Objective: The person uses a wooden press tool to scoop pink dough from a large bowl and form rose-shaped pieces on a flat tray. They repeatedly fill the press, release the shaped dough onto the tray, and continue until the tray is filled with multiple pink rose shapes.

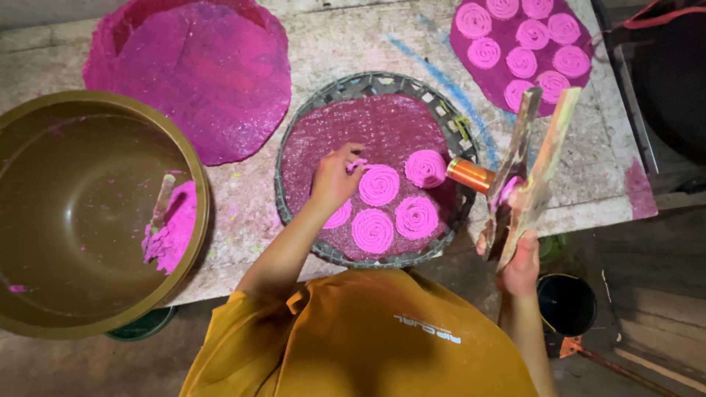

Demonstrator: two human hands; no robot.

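A round woven tray [316,103] lined with a purple sheet lies in the middle of the table. Several pink dough spirals [379,184] rest on it. My left hand [334,176] reaches over the tray, its fingertips pinching a bit of pink dough beside one spiral. My right hand [518,265] grips the handles of a wooden press [533,158] at the tray's right edge. The press carries a copper-coloured cylinder [471,175] pointing toward the tray, with pink dough at its base.
A large olive basin [81,213] at the left holds a lump of pink dough [173,231] and a stick. A pink sheet [198,73] lies at the back left. Another sheet with several spirals [522,51] sits back right. A dark bucket [566,303] stands below the table edge.
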